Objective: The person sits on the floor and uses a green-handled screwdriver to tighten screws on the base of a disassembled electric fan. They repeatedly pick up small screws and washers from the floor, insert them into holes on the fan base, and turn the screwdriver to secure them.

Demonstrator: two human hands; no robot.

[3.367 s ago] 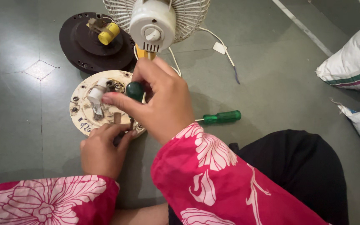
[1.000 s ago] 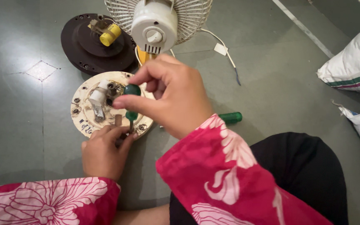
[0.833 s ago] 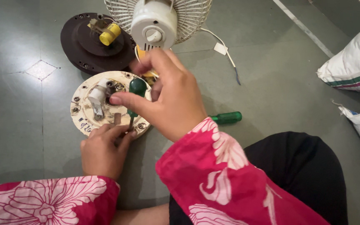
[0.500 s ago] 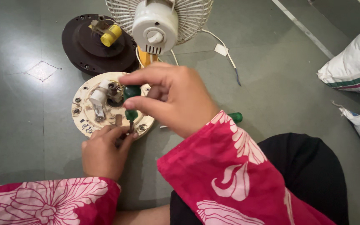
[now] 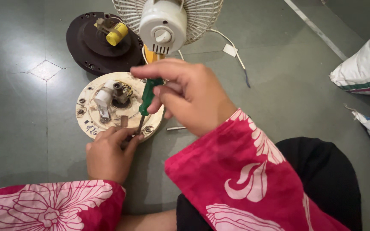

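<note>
My right hand (image 5: 187, 96) grips the green handle of a screwdriver (image 5: 147, 97), its tip pointing down at the near rim of a round cream plate (image 5: 91, 117) lying on the floor. Small parts and a capacitor sit on that plate. My left hand (image 5: 108, 154) rests at the plate's near edge, fingertips touching the rim by the screwdriver tip. Both arms wear pink floral sleeves.
A dark round base (image 5: 86, 45) with a yellow part (image 5: 116, 34) lies behind the plate. A white fan motor housing (image 5: 162, 25) with its wire grille and cord stands at the top. White sacks (image 5: 360, 68) lie at the right. My black-clad knee (image 5: 317, 179) is at lower right.
My right hand has kept turning the screwdriver, fingers regripping its handle. A second green screwdriver seen on the floor earlier is now hidden behind my right arm. The left hand stays put.
</note>
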